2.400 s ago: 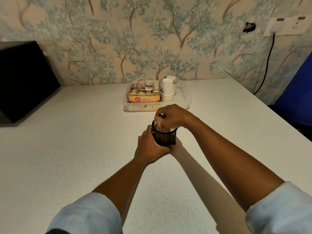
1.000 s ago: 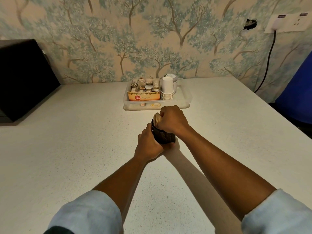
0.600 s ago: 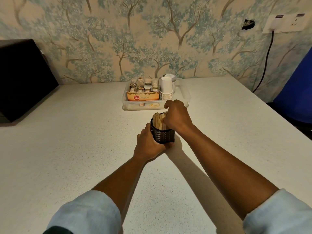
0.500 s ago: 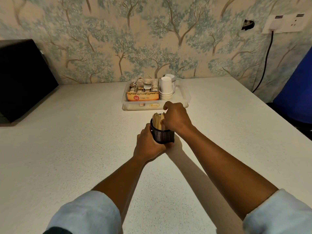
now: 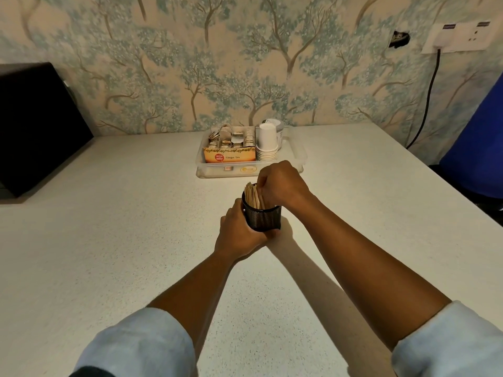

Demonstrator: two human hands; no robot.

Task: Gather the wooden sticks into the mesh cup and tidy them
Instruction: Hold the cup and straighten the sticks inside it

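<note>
Left hand [image 5: 239,235] gripped the cup [image 5: 262,217]; right hand [image 5: 280,186] pinched sticks [image 5: 253,195] at its rim, tray [image 5: 295,159] just beyond.

A pale speckled table [image 5: 114,240] carries everything. Near its centre stands a black mesh cup [image 5: 262,217]. Toward twelve o'clock, just beyond the cup, lies a clear plastic tray [image 5: 295,159] — close to the wall. At ten o'clock, on the left edge, rests a black box [image 5: 35,126].
</note>
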